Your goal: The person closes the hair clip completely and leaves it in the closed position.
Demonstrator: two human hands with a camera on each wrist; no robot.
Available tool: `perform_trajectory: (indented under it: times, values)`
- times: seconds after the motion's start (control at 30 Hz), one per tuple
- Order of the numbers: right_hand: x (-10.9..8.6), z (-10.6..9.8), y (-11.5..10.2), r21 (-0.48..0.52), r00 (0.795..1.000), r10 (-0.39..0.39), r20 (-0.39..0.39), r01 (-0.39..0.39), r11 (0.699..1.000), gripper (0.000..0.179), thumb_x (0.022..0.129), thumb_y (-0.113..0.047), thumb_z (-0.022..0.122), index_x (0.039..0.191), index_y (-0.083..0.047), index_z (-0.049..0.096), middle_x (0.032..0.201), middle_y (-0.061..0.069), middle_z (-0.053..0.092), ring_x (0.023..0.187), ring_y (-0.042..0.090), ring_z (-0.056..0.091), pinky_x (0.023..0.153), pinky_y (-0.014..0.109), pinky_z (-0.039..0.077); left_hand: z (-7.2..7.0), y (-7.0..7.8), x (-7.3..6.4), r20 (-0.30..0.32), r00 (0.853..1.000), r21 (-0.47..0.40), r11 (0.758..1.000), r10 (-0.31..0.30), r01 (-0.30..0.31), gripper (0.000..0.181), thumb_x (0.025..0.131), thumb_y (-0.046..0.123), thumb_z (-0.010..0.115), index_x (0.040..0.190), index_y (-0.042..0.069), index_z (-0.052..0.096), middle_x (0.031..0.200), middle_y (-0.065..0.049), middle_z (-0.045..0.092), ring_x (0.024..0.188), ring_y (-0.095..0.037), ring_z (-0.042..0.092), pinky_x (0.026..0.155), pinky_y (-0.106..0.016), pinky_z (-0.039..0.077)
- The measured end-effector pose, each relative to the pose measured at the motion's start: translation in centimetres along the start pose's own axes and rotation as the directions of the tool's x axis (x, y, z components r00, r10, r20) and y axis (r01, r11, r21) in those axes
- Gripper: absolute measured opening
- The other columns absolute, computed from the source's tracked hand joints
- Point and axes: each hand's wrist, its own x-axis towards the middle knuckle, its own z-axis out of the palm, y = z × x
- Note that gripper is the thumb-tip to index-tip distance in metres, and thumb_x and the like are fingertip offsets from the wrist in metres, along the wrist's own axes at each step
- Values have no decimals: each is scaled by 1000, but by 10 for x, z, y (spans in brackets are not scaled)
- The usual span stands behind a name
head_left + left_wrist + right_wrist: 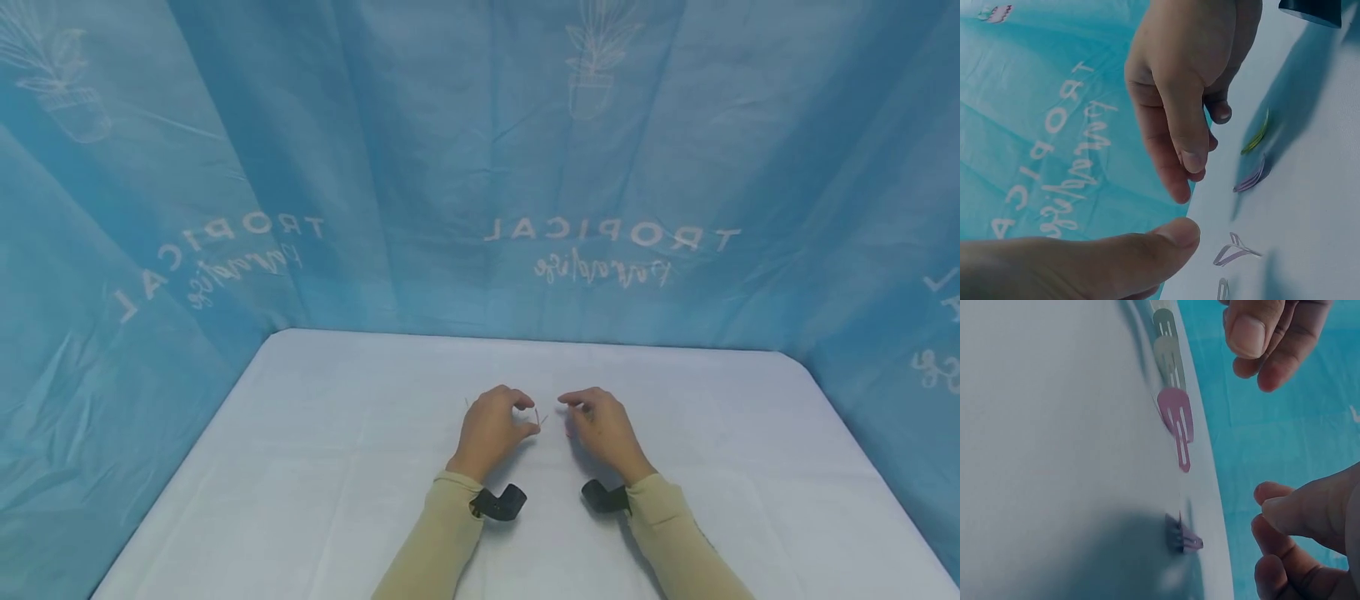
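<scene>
As a person's left hand (489, 433) and right hand (603, 427) faced each other above the far part of a white table (225, 475), hair clips (1175, 399) lay beneath and near their fingertips. The left hand kept its thumb and forefinger spread, a visible gap separating the tips. The right hand's fingers were loosely bent, its thumb close against them; whether the thumb pressed on a finger could not be told.

From the right wrist, an olive clip (1164, 316), a cream clip (1164, 345) and a pink clip (1173, 398) formed a row from left to right, overlapping from that angle, with actual contact unclear. Farther right, a purple clip (1190, 542) sat apart from the row, nearest the right hand.

From the left wrist, a green clip (1255, 139) and a mauve clip (1250, 182) lay close together on the right side, while a lavender clip (1229, 255) rested farther left, near the left thumb. Which clips appeared in both wrist views could not be determined.

Black wrist cameras (498, 503) were strapped over tan sleeves (435, 537). On the far side, a blue curtain (435, 125) bore reversed lettering (611, 230) reading "Tropical Paradise."
</scene>
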Motion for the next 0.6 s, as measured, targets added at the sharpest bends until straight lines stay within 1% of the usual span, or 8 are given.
perform_trajectory:
  times: [0.07,0.17,0.27,0.4,0.5,0.6]
  values:
    - [0,0,-3,2,1000,2,10,-2,1000,24,95,-3,59,114,-2,73,109,15,66,95,29,62,82,46,49,-1,0,0,4,1000,4,1000,-5,5,30,77,23,88,103,14,77,98,1,72,95,-17,67,85,-34,53]
    - [2,3,-5,-5,1000,-22,11,22,1000,24,94,-1,60,114,-1,73,108,16,67,98,32,62,85,49,49,-2,0,-1,11,1000,12,1000,-23,23,30,78,25,88,103,15,77,94,2,72,91,-17,67,82,-34,53]
    - [4,6,-8,-25,997,-71,12,72,997,24,92,3,60,113,0,73,106,17,68,99,35,62,87,52,49,-3,-1,-1,14,999,6,999,-42,42,29,78,26,88,102,14,76,87,2,72,80,-14,65,73,-32,52]
    - [8,9,-10,-73,990,-142,28,143,987,24,90,7,63,111,1,74,104,18,70,100,37,64,88,53,49,-1,-2,-1,22,998,3,998,-61,61,29,76,26,89,99,13,77,76,6,69,67,-7,59,63,-28,49]
    - [12,12,-10,-109,985,-166,48,170,979,25,88,10,64,109,1,75,103,18,71,100,37,64,89,53,49,1,-2,-2,31,997,13,998,-69,69,27,76,25,89,97,14,77,70,9,68,63,-5,58,62,-27,48]
    - [15,15,-11,-137,980,-186,65,193,971,26,85,12,64,106,1,76,102,17,72,100,37,64,89,53,49,5,-3,-2,31,998,27,998,-61,60,25,75,24,89,95,14,77,68,9,68,62,-5,60,61,-28,49]
